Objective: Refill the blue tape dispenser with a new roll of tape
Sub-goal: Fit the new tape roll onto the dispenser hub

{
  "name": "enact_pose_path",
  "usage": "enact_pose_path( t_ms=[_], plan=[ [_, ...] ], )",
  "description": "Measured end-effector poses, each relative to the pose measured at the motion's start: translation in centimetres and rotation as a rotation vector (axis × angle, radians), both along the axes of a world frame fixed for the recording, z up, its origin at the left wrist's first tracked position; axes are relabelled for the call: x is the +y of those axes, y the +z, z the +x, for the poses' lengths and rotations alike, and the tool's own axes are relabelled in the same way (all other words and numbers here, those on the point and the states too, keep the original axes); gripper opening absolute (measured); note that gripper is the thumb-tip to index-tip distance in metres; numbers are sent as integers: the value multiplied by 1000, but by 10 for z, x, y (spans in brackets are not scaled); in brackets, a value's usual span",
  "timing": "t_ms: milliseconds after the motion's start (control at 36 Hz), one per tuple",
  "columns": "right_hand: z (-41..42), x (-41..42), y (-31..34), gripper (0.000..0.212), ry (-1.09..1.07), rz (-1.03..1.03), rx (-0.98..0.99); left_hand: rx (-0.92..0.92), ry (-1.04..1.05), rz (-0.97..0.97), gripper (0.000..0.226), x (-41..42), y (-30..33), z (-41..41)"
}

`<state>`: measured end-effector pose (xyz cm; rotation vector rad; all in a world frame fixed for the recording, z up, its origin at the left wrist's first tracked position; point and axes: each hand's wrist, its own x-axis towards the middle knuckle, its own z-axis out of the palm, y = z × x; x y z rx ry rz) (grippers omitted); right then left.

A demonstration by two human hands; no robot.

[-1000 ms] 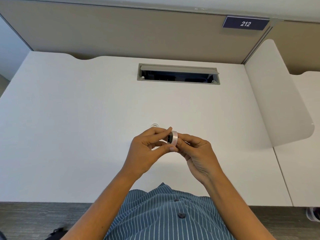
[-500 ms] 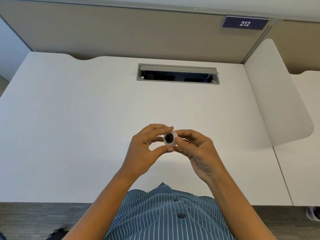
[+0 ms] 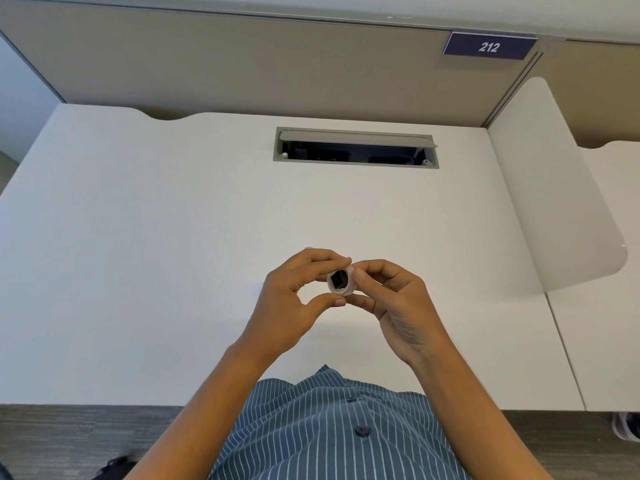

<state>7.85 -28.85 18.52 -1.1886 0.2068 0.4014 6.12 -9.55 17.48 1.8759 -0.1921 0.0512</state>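
Since a second ago I have turned the tape roll (image 3: pixel 341 280) from edge-on so its open core faces me, a dark hub showing inside. My left hand (image 3: pixel 289 306) pinches it between forefinger and thumb, and my right hand (image 3: pixel 398 306) grips its other side with closed fingertips. The roll hangs in the air above the white desk (image 3: pixel 156 254), just in front of my striped shirt (image 3: pixel 329 427).

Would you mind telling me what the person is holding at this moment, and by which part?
A small roll of clear tape with a dark core, pinched by its outer rim between the fingertips of the left hand and right hand, above the desk.
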Motion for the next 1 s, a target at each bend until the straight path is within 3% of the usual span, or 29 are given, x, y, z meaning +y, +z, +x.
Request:
enact_pose_path(
  t_ms=[278,472,889,1000],
  plan=[
    [-2,3,-1,21,-22,-29,19,2,2,-19,52,1,-3,-2],
    [-2,4,-1,12,-63,-50,24,68,37,-163,57,-1,-4,-4],
    [-4,18,-4,12,-83,-227,-41,154,110,-110,50,2,-12,-6],
    [-2,20,-5,21,-57,-223,-7,169,115,-130,49,7,-17,-6]
  ],
)
